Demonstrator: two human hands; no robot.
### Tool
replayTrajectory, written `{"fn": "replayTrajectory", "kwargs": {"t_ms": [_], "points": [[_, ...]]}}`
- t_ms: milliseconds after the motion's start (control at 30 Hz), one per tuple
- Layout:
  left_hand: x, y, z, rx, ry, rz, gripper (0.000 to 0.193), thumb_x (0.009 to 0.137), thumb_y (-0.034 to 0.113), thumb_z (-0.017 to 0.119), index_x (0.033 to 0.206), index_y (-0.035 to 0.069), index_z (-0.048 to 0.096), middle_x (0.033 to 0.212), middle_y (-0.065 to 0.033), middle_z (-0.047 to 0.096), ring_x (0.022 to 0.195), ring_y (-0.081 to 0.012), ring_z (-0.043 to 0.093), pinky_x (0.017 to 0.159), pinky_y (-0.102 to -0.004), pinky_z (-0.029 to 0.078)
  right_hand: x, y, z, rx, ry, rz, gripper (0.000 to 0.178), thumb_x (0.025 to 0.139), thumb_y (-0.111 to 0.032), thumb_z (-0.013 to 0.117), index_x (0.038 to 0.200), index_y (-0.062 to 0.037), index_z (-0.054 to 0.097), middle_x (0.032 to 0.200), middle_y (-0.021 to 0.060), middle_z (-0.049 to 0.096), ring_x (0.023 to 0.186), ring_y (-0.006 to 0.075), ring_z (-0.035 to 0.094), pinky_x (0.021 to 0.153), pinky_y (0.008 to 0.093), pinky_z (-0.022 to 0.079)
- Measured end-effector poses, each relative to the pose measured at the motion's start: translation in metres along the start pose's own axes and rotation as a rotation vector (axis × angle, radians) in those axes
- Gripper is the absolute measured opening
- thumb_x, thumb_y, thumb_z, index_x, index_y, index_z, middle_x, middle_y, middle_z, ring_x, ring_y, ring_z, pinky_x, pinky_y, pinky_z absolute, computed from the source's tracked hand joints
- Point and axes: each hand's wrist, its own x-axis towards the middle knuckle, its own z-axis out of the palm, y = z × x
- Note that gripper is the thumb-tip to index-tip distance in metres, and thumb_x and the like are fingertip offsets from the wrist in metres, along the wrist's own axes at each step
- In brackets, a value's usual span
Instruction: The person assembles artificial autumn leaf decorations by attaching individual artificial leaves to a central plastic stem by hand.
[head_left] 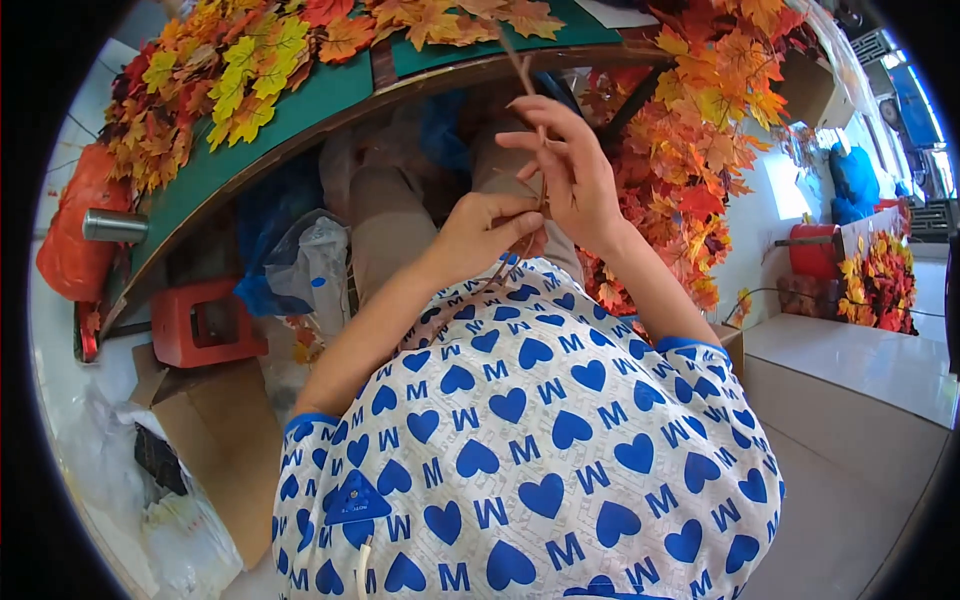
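Left fingers point(503, 206) tight on brown stem point(524, 72), right fingers point(562, 120) half-spread against it, leaf-strewn table point(320, 112) ahead, red stool point(172, 325) leftward.

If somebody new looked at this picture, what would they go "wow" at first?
Probably the bright autumn leaves, red, orange and yellow, heaped on the right and spread over the green table at the top. Next, the white smock with big blue hearts, filling the lower middle. Just above it, the left hand pinches thin brown stems beside the right hand.
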Motion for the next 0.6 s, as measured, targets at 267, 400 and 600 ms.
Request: {"fn": "replayTrajectory", "kwargs": {"t_ms": [267,400,600], "points": [[-0.026,0.016,-0.003,0.014,0.344,0.267,0.016,0.09,0.003,0.052,0.098,-0.004,0.064,0.09,-0.0035,0.051,0.067,-0.0109,0.061,0.059,-0.02,0.051,0.004,-0.016,-0.002,0.067,0.059,0.399,0.036,0.087,-0.009,0.059,0.12,-0.0009,0.047,0.115,0.0107,0.049,0.096,0.0136,0.055,0.075,0.023,0.049],[-0.032,0.0,-0.01,-0.054,0.339,0.299,0.015,0.092,0.008,0.049,0.091,-0.004,0.059,0.083,-0.0029,0.052,0.065,-0.0144,0.062,0.058,-0.0232,0.052,0.015,-0.027,0.018,0.287,-0.185,0.391,0.022,0.091,-0.01,0.054,0.11,0.0005,0.058,0.103,0.0052,0.058,0.089,0.0101,0.057,0.079,0.0239,0.048],[-0.039,0.011,-0.007,-0.36,0.359,0.255,0.018,0.095,0.016,0.046,0.096,0.001,0.057,0.071,-0.0058,0.057,0.055,-0.016,0.06,0.053,-0.025,0.052,0.028,-0.017,0.035,0.506,-0.244,0.345,0.02,0.094,-0.011,0.049,0.107,-0.0001,0.059,0.102,0.0059,0.059,0.088,0.0117,0.058,0.08,0.0252,0.048]]}}
